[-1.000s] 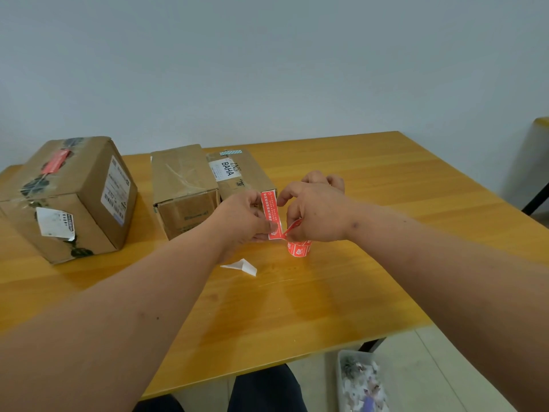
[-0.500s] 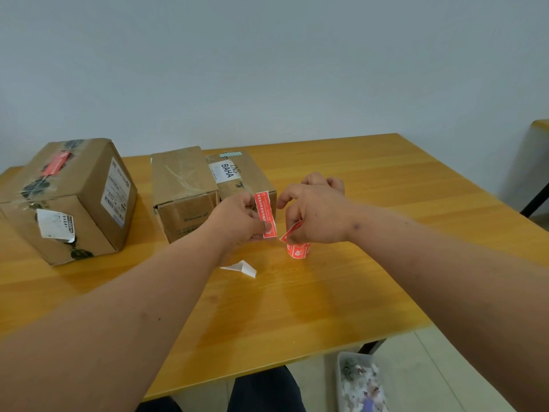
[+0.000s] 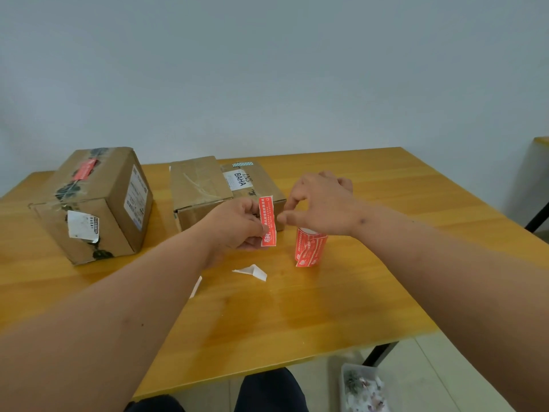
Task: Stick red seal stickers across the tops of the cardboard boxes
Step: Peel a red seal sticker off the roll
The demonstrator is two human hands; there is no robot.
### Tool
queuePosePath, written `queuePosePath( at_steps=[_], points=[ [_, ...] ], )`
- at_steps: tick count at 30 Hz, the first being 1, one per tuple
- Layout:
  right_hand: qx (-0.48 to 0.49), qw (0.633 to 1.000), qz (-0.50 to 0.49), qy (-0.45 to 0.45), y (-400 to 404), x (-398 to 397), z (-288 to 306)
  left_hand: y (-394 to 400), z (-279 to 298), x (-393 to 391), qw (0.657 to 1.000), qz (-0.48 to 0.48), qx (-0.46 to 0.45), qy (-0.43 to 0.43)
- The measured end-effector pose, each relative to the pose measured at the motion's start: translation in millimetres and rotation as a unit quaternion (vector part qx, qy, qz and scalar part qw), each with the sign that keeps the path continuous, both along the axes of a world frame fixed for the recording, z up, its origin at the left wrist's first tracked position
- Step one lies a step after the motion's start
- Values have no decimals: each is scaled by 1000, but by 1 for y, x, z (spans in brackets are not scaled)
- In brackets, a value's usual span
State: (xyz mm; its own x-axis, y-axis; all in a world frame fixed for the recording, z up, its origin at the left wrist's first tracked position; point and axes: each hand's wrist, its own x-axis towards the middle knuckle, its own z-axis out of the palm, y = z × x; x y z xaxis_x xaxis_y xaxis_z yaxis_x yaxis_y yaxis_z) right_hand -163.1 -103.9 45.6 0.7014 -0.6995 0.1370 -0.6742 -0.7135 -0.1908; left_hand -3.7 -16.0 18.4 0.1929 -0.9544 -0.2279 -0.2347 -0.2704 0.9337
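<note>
My left hand (image 3: 237, 224) pinches a peeled red seal sticker (image 3: 267, 221) and holds it upright, just in front of the two smaller cardboard boxes. One of these is plain (image 3: 199, 185) and the other carries a white BAHA label (image 3: 252, 181). My right hand (image 3: 322, 202) hovers to the sticker's right with thumb and forefinger curled and apart, gripping nothing. Under its wrist the red sticker roll (image 3: 310, 248) stands on the table. A larger box (image 3: 98, 209) at the left has a red sticker (image 3: 86, 169) across its top.
Two white backing-paper scraps (image 3: 252, 272) (image 3: 196, 286) lie on the wooden table (image 3: 297, 316) near my forearms. A clear bin (image 3: 362, 388) of paper scraps sits on the floor at the lower right. A wall runs behind the table.
The sticker has come free of the roll and my left hand has raised it. My right hand has let go of the roll, which now stands on the table.
</note>
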Motion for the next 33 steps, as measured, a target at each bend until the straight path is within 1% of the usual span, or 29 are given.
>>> queuePosePath(
  at_steps=[2,4,7,11,13,15,18,19,21,23,28,33],
  points=[
    [31,999,-2,-44,4,5,5,7,4,2,1000,-9,2,-19],
    [73,995,18,-72,11,11,10,15,8,4,999,-17,5,-38],
    [90,992,37,-77,21,20,15,28,12,11,998,-25,7,-58],
    [80,993,47,-68,35,31,21,46,18,23,995,-18,10,-94],
    [76,993,47,-74,43,37,24,56,21,29,994,4,10,-111],
    [78,992,47,-82,49,44,26,65,23,36,990,51,-8,-131],
    [79,991,54,-89,61,57,28,76,24,47,970,151,-99,-165],
    [80,991,57,-90,65,61,28,80,25,49,966,163,-127,-157],
    [81,990,61,-94,73,71,26,88,28,52,969,148,-157,-124],
    [90,988,70,-100,78,80,25,95,29,55,972,132,-156,-112],
    [143,978,89,-121,83,91,22,104,24,67,980,133,-140,-56],
    [178,972,93,-124,82,97,22,99,19,74,982,127,-137,-32]
  ],
)
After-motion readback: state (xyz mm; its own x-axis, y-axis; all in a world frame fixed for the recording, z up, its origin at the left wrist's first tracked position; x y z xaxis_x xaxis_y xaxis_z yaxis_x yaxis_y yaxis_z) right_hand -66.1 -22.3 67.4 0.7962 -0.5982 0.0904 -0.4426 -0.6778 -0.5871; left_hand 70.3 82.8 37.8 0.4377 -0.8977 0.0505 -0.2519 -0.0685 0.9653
